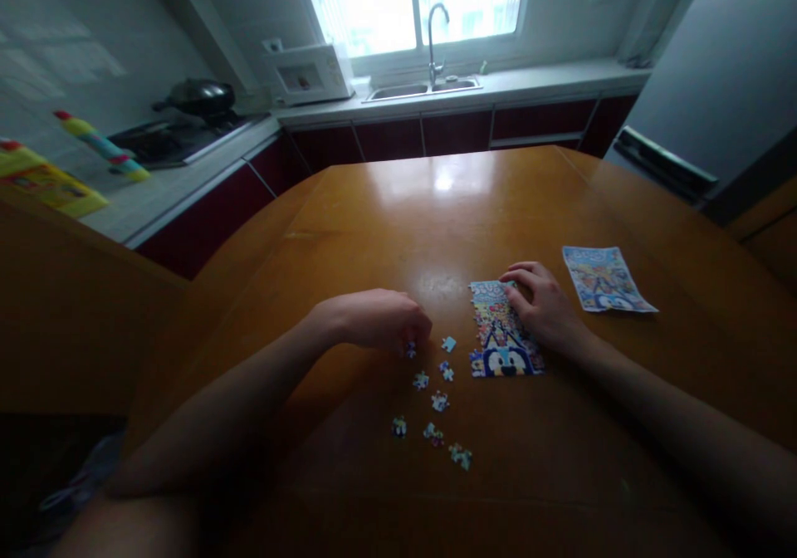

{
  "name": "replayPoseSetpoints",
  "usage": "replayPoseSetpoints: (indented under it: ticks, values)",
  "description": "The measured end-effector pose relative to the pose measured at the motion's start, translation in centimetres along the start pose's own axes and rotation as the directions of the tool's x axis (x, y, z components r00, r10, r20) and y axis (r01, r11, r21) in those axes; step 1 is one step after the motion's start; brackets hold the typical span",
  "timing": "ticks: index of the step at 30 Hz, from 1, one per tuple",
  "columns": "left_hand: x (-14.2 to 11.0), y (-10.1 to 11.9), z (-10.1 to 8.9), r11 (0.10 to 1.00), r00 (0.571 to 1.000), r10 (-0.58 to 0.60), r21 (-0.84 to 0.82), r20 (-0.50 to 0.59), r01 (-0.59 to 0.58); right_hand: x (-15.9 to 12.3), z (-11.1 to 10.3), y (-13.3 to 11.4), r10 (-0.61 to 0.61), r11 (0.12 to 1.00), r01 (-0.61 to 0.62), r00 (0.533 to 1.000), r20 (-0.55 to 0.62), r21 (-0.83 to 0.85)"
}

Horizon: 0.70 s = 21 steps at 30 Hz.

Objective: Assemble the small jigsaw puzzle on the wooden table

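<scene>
My left hand (381, 319) is low over the table, its fingers curled and pinched down on a small dark blue and white puzzle piece (411, 349). My right hand (546, 307) lies on the right side of a partly assembled jigsaw puzzle (491, 317). Its fingers are bent and apart, with the thumb and fingertips touching the upper right part. A blue cartoon dog's face shows along the puzzle's bottom, and its left edge is jagged. Between my hands lie several loose pieces, among them a light blue piece (449, 344) and a green-tinted piece (461, 457).
A creased picture sheet (607, 280) lies right of my right hand on the brown wooden table (398, 234). Beyond the table are a counter with a sink (423, 90), a white microwave (311, 74), a stove with a pan (202, 97), and a fridge (716, 76) at right.
</scene>
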<state>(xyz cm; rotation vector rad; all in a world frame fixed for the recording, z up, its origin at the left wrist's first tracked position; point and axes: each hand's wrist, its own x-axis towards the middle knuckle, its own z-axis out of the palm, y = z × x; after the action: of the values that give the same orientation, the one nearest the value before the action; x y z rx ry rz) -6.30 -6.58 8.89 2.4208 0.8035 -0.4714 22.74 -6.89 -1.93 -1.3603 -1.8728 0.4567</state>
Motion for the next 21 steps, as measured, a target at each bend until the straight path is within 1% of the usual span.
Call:
replayPoseSetpoints:
  ticks: [3, 6, 12, 15, 18, 21]
  values:
    - [0.4, 0.3, 0.3, 0.999, 0.999, 0.021, 0.044, -0.035, -0.019, 0.0, 0.0, -0.2, 0.002, 1.000, -0.002, 1.000, -0.006, 0.006]
    - [0.6, 0.5, 0.3, 0.997, 0.999, 0.028, 0.070, -0.041, -0.025, 0.0, -0.1, -0.3, 0.004, 1.000, -0.004, 1.000, -0.011, 0.010]
    - [0.6, 0.4, 0.4, 0.997, 0.997, 0.070, 0.035, -0.020, -0.069, 0.1, 0.0, -0.1, -0.005, 1.000, 0.005, 1.000, -0.009, 0.008]
    - [0.6, 0.1, 0.6, 0.998, 0.999, 0.053, 0.027, -0.011, -0.053, 0.0, 0.0, 0.0, -0.006, 1.000, 0.006, 1.000, -0.007, 0.003]
    - [0.6, -0.3, 0.6, 0.999, 0.999, 0.038, -0.016, 0.003, -0.038, 0.0, 0.0, 0.0, -0.006, 1.000, 0.006, 1.000, -0.005, 0.010]
    - [0.9, -1.0, 0.3, 0.990, 0.997, 0.069, -0.123, 0.017, -0.066, 0.0, -0.1, -0.2, -0.005, 1.000, 0.005, 1.000, -0.002, 0.011]
